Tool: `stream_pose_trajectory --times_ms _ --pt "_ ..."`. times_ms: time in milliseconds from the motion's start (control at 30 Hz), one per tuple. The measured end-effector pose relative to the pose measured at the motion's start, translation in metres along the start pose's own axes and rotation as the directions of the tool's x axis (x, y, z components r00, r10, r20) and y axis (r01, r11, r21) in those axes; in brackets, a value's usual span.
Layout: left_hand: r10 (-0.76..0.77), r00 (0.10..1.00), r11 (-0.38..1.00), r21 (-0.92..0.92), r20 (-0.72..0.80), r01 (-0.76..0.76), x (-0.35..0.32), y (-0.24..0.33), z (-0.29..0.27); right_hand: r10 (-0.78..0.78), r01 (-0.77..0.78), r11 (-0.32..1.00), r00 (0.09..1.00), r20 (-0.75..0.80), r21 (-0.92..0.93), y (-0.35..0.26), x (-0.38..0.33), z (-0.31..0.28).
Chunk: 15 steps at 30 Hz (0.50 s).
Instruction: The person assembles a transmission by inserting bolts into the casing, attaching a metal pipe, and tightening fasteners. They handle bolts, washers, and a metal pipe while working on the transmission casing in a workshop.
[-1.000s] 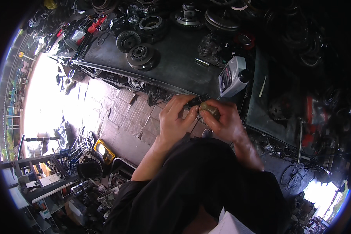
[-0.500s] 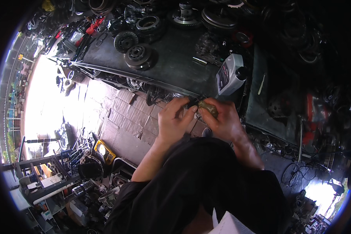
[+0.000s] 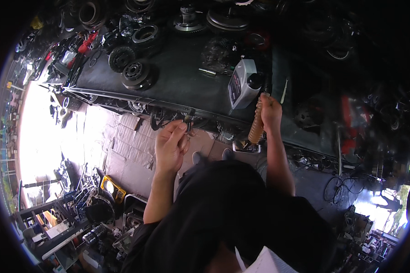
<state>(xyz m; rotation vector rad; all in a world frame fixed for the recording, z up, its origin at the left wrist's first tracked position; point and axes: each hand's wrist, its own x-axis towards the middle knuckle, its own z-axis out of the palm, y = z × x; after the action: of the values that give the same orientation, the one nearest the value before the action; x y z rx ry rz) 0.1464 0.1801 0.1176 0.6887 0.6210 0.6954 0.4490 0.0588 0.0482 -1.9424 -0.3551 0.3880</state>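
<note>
My left hand (image 3: 171, 144) is raised in front of the workbench edge. Its thumb and fingers pinch a small dark cylindrical piece (image 3: 188, 123), held upright. Off to the right, my right hand (image 3: 271, 112) is closed around the upper end of an amber ribbed, tube-like piece (image 3: 256, 127), which slants down below the fist. Its exact kind does not show. Just left of that fist, a grey plastic bottle (image 3: 244, 86) with a black cap stands on the dark workbench (image 3: 177, 82).
A disc-shaped metal part (image 3: 136, 74), a short metal pin (image 3: 207, 72) and a thin pale stick (image 3: 284, 91) lie on the bench surfaces. Piled parts crowd the far side. A yellow-framed lamp (image 3: 113, 189) stands among clutter at lower left. Cables (image 3: 337, 189) lie on the right floor.
My hands, together half a second ago, have moved apart. The right has gone right and up, exposing the amber ribbed piece; the left has gone left. The view has shifted to the right.
</note>
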Motion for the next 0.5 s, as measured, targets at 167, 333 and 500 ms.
stream_pose_trajectory --times_ms 167,333,500 --pt "-0.039 0.999 0.998 0.045 -0.014 0.040 0.000 -0.004 0.003 -0.004 0.008 1.000 0.991 -0.133 0.029 0.044 0.051 0.005" --pt "-0.084 0.996 0.991 0.107 0.023 0.081 0.001 0.000 0.007 -0.139 0.145 0.871 0.989 0.048 -0.470 0.022 0.050 0.006" --pt "-0.205 0.978 0.973 0.113 0.045 0.199 -0.001 0.008 0.013 -0.552 0.598 0.798 0.776 0.306 -0.077 -0.051 -0.046 -0.027"
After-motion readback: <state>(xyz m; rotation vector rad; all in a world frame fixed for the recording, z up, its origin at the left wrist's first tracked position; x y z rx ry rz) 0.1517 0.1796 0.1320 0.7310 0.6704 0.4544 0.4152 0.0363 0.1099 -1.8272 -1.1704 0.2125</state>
